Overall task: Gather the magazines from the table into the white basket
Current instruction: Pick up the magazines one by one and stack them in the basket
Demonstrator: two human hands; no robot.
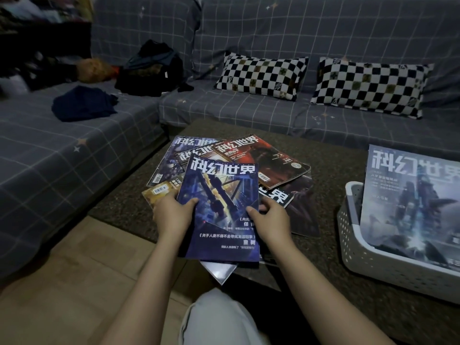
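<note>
The blue magazine [220, 210] is up off the pile, left hand [171, 212] pinching its left edge with the thumb on the cover, right hand [267, 217] curled on the right edge. It looks thin, light, floppy and glossy, so holding both side edges seems wise. More magazines [258, 160] lie just beyond the hands on the bench [331, 170], and the white basket [373, 260], with one magazine inside already, sits off to the right hand's side.

Setting is identified as a home living room; an L-shaped sofa [249, 33] under a grey grid-patterned cover is seen along the back and left; two checkered cushions [261, 74] are propped against its backrest; a dark backpack [151, 68] and folded dark clothing [82, 103] are left on the seat; a low coffee table [336, 170] with a dark textured top is set before it; wood-toned flooring [62, 282] is visible below.
</note>
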